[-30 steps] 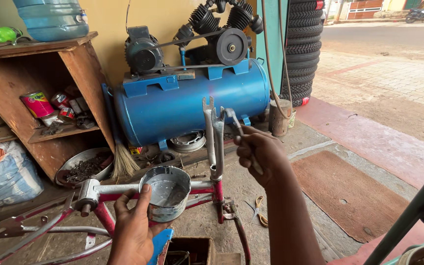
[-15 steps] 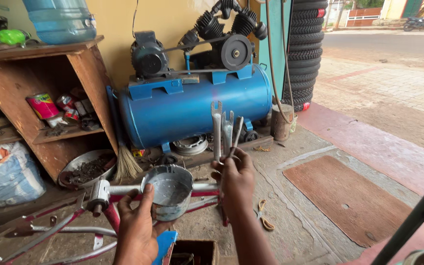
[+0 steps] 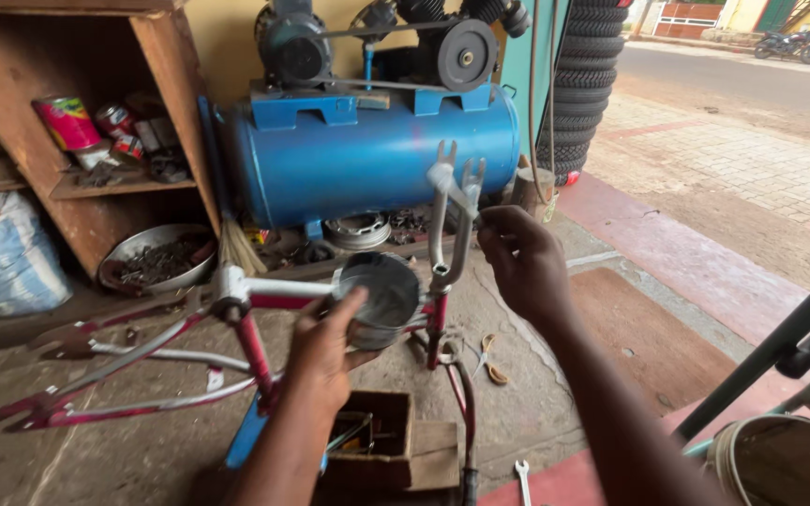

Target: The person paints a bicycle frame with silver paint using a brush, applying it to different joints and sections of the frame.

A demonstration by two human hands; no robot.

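A red and white bicycle frame [image 3: 255,333] lies upside down on the concrete floor, its silver fork [image 3: 447,220] pointing up. My left hand [image 3: 330,347] holds a round metal tin [image 3: 382,298] against the frame's top tube. My right hand [image 3: 522,262] is raised just right of the fork, fingers pinched together near the fork blade; whether something small sits between them is hidden.
A blue air compressor [image 3: 377,155] stands behind the frame. A wooden shelf [image 3: 96,112] with cans is at left, a metal bowl of parts [image 3: 157,258] beneath it. Stacked tyres [image 3: 592,75] stand at back right. A wooden toolbox [image 3: 382,440] and a spanner [image 3: 522,478] lie near me.
My right hand has moved from gripping the fork to hovering just right of it. The view has shifted closer and lower. My left hand keeps the tin on the frame.
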